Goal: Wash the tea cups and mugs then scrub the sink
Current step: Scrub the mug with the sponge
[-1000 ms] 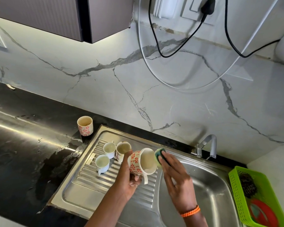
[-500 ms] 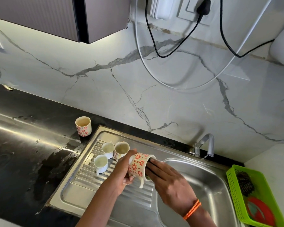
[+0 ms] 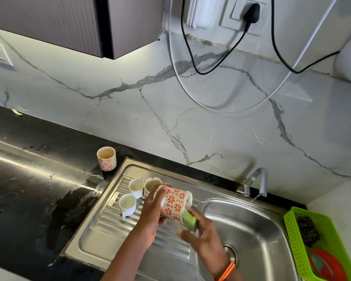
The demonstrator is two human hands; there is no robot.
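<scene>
My left hand (image 3: 152, 207) grips a white mug with a red flower pattern (image 3: 174, 201), tipped on its side above the draining board (image 3: 101, 228). My right hand (image 3: 203, 236) holds a green sponge (image 3: 189, 220) against the mug's rim. Two small white cups (image 3: 127, 203) (image 3: 136, 187) and a third patterned cup (image 3: 151, 184) stand on the draining board behind my left hand. Another red-patterned cup (image 3: 106, 158) stands on the black counter. The steel sink basin (image 3: 259, 236) lies to the right.
A tap (image 3: 255, 180) stands behind the basin. A green basket (image 3: 292, 230) with a dark scourer and a red item sits at the right. The black counter (image 3: 28, 189) is wet near the sink. Cables hang on the marble wall above.
My right hand pushed the sponge into the mug, then drew it out to the rim. My left hand turned the mug so its patterned side faces up.
</scene>
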